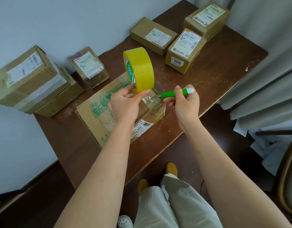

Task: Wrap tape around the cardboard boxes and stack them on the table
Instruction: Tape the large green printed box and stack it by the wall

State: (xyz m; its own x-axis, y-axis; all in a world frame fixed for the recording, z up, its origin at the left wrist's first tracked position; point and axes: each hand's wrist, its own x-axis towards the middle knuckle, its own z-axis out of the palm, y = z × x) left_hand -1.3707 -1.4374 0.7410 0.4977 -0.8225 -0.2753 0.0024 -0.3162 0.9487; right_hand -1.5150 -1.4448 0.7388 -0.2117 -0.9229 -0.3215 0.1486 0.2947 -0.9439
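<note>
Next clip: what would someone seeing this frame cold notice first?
The bright yellow tape roll, held up mid-frame by the left hand, stands out most. Just right of it, the right hand grips a green cutter whose tip meets the clear tape stretched down to the green-printed cardboard box at the table's near edge. Other labelled boxes lie around it.

pale wall (43, 22), dark floor (35, 203), grey curtain (265, 71).
</note>
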